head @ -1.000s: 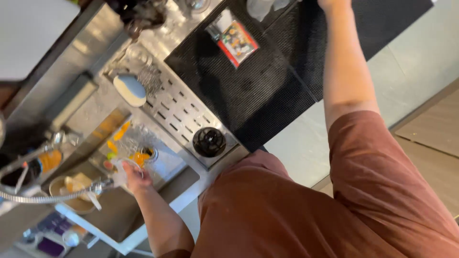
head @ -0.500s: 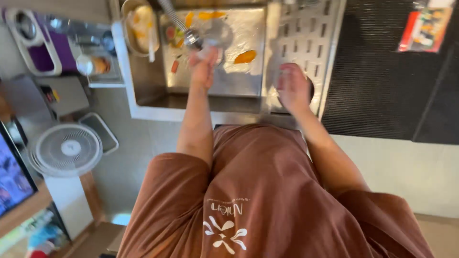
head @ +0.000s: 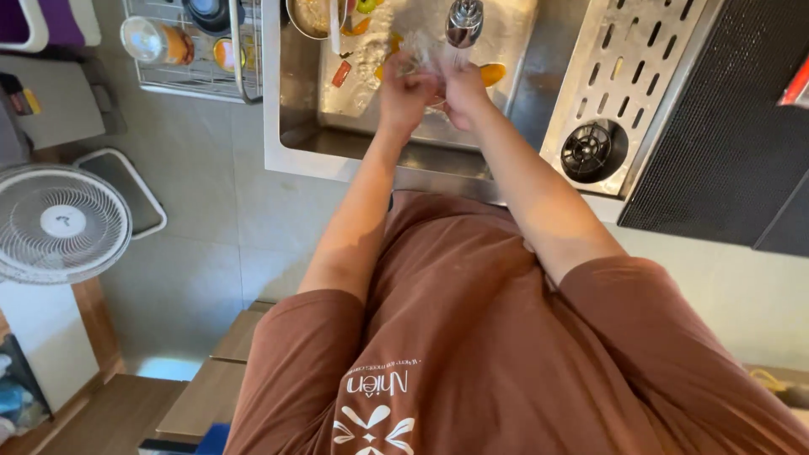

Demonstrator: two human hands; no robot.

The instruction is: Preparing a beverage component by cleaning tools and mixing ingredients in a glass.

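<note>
Head view looked straight down over a brown shirt (head: 472,337) with a pale print at its lower hem, the nearest thing in frame. Two bare forearms ran up from its sleeves to a steel sink (head: 295,143). The left hand (head: 403,91) and the right hand (head: 462,88) met over the basin, touching one another, fingers curled in around something clear and blurred under the faucet (head: 463,21); what that was, and how firmly either hand gripped it, could not be told. Water seemed to blur the spot where the fingers joined.

On the basin floor beyond the hands lay orange scraps (head: 493,73) and a small red piece (head: 341,73), and a bowl (head: 312,15) sat at the far rim with a white handle across it.

Right of the basin a slotted steel drainboard (head: 640,59) sloped away, with a round black rinser (head: 594,150) set in its near corner. A black ribbed mat (head: 725,143) lay beyond that.

Left of the sink a wire rack (head: 194,80) held a clear jar (head: 143,40) and other small containers. Down at floor level, well apart from the sink, stood a white fan (head: 61,223) on grey tiles, with a white-edged bin (head: 126,190) just beside it.
</note>
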